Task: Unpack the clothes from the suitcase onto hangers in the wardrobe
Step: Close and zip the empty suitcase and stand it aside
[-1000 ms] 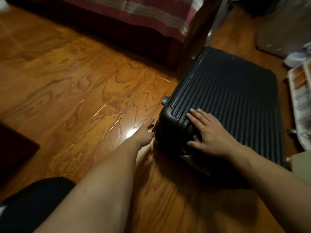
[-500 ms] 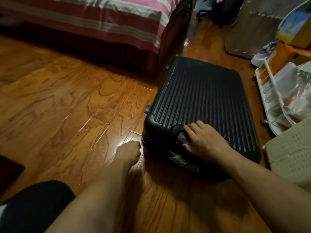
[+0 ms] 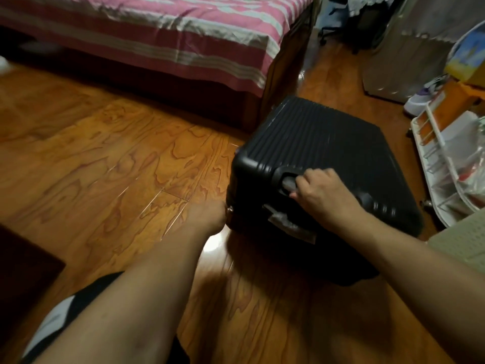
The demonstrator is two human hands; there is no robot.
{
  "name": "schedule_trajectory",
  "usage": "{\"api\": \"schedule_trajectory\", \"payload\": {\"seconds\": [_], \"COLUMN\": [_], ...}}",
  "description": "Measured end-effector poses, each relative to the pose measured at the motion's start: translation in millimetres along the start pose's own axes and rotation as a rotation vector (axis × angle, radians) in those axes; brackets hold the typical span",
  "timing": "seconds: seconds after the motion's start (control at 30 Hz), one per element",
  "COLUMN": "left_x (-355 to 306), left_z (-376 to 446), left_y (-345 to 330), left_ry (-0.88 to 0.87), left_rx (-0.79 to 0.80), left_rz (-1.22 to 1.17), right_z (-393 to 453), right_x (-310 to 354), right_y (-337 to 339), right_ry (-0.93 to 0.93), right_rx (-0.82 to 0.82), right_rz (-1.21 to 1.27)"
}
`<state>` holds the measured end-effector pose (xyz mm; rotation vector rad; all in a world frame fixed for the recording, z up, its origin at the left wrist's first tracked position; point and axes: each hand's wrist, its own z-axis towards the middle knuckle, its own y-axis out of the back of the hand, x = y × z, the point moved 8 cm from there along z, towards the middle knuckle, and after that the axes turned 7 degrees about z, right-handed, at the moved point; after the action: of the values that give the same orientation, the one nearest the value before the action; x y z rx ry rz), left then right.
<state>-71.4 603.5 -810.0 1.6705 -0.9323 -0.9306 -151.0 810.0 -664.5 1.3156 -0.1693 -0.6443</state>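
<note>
- Right hand curled round the recessed handle on the near end of the suitcase, fingers hooked in, thumb underneath.
- Left hand at the suitcase's near left corner, fingers bunched against a small metal piece there, likely a zipper pull; whether it truly pinches it, cannot tell.
- Suitcase lies flat and closed on the wooden floor, far end just beside the bed's corner. No clothes, hangers or wardrobe in sight.
- Risk, my guess: pulling on the handle while working the zip could slide the case across the floor, which looks glossy and slick.
- Risk: the lid may swing into the bed frame, or toward the white rack near its right side.
- Shell: black, hard, matte, ribbed lengthwise, rounded corners. A crumpled pale tag hangs on the near face.
- Floor: warm orange planks with bold grain, glare spot by the left wrist.
- Bedcover: pink and pale stripes, wrinkled.
</note>
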Motion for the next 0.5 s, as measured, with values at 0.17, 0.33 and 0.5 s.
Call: {"api": "schedule_trajectory", "payload": {"seconds": [0.17,0.33,0.5], "left_x": [-10.5,-39.0,-46.9], "left_z": [-19.6,-56.7,-54.1], "left_y": [-81.8,-146.9,-143.3], "left_ry": [0.053,0.211,0.036], "left_rx": [0.191,0.428,0.32], "left_rz": [-0.162,-0.979,-0.501], "right_z": [-50.7,-90.6,-107.2], "right_x": [28.7,19.6,17.6], "right_y": [-61.5,-70.2,-84.4], "right_ry": [-0.036,-0.334,-0.509], "right_rx": [0.212,0.141,0.081], "right_rz": [0.024,0.195,0.358]}}
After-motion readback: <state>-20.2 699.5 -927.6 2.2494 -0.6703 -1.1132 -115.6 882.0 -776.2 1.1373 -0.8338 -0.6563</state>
